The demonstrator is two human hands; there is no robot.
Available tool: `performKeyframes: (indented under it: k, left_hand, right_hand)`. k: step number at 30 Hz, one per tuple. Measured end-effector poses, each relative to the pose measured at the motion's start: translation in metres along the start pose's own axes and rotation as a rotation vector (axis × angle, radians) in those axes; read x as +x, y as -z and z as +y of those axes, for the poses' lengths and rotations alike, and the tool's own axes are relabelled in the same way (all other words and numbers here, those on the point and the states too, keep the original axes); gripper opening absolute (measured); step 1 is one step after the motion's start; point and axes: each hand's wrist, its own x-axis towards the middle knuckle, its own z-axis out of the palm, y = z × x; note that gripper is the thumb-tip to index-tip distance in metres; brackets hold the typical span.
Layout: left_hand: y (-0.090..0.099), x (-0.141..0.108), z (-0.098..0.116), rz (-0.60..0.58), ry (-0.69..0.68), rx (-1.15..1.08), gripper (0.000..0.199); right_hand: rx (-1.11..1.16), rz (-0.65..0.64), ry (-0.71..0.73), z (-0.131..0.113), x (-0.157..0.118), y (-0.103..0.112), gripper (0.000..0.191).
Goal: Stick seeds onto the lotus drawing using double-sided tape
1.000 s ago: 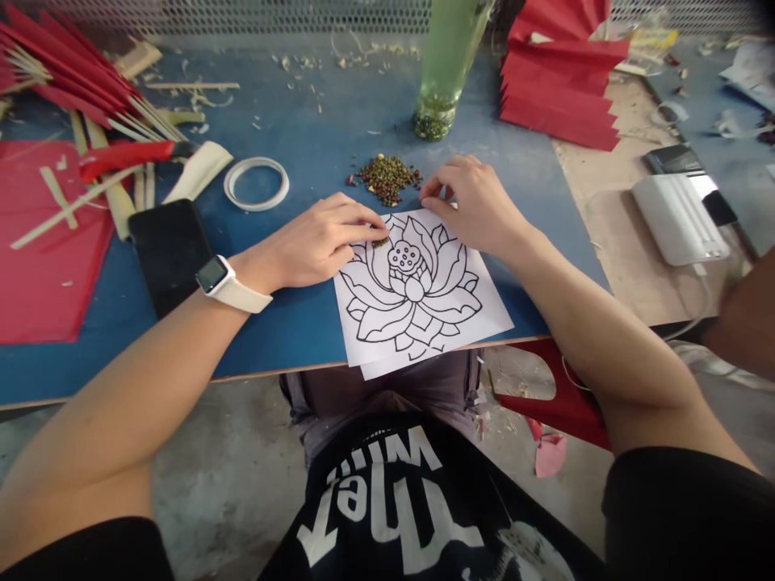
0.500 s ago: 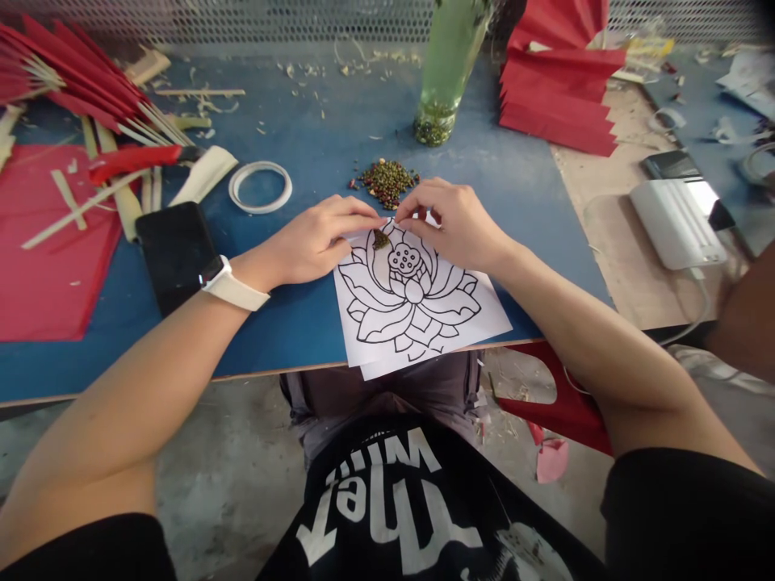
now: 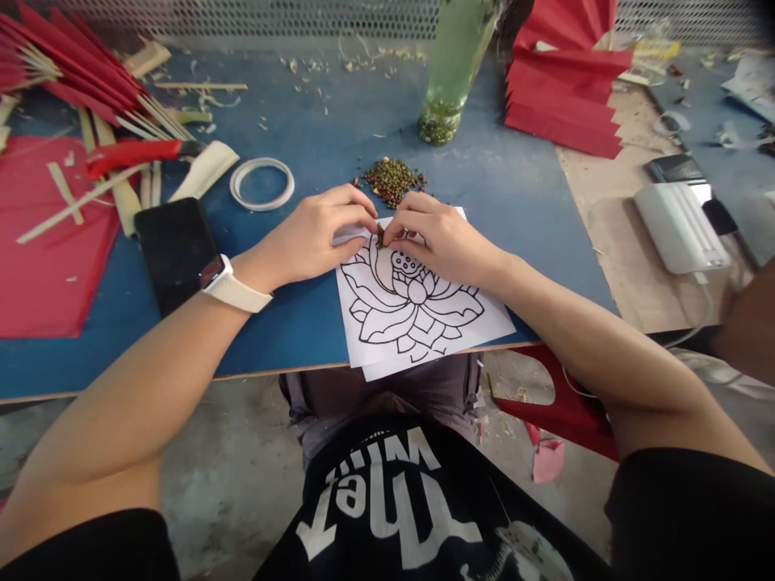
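A white paper sheet printed with a black-outlined lotus lies at the table's front edge, overhanging it slightly. A small patch of green beans covers part of an upper petal. My left hand rests at the sheet's upper left, fingers curved and thumb apart, with nothing visible between them. My right hand is over the upper part of the drawing, its fingertips pinched together right beside the bean patch. Whatever they hold is too small to make out. A pile of loose green beans sits just beyond both hands.
Beyond the pile stands a clear bottle of greenish liquid. Left are a tape roll, a phone, a red-handled knife and red paper. Right lie folded red paper and a white power bank.
My right hand has come down and left from the sheet's top edge to the bean patch. My left fingers have lifted and curled back slightly from the sheet's top.
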Motion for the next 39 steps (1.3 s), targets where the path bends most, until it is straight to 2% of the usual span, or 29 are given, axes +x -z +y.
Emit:
performKeyframes:
  k: [4,10,17,20,26,28,32,35,36,39]
  left_hand:
    - [0.001,-0.001,0.001,-0.007,-0.003,-0.029,0.022]
    - [0.001,-0.001,0.001,-0.032,-0.004,-0.023,0.029]
    - [0.000,0.002,0.007,-0.007,0.054,-0.045,0.038]
    - [-0.003,0.002,0.008,0.021,0.068,-0.025,0.038]
    - [-0.003,0.001,0.005,0.061,0.120,0.051,0.040]
    - [-0.001,0.001,0.006,0.069,0.153,0.071,0.041]
    - [0.000,0.000,0.008,0.059,0.179,0.089,0.027]
    - [-0.006,-0.002,0.005,0.061,0.187,0.103,0.029]
    - [-0.008,-0.003,0.003,0.072,0.198,0.114,0.034]
    - [-0.018,-0.005,-0.005,0.098,0.252,0.149,0.074]
  right_hand:
    - [0.008,0.000,0.010,-0.001,0.000,-0.001,0.021]
    - [0.021,0.012,-0.014,0.000,0.002,0.002,0.019]
    - [0.095,0.202,-0.235,0.000,0.003,0.011,0.010]
    - [0.129,0.263,-0.275,0.003,0.005,0.010,0.001]
    - [0.183,0.329,-0.319,0.011,0.005,0.011,0.012]
    - [0.198,0.336,-0.322,0.011,0.004,0.013,0.016]
    - [0.194,0.303,-0.294,0.008,0.003,0.014,0.013]
    - [0.154,0.265,-0.283,0.005,0.003,0.014,0.010]
    - [0.139,0.253,-0.288,0.005,0.003,0.014,0.009]
    - [0.120,0.254,-0.314,0.008,0.003,0.015,0.009]
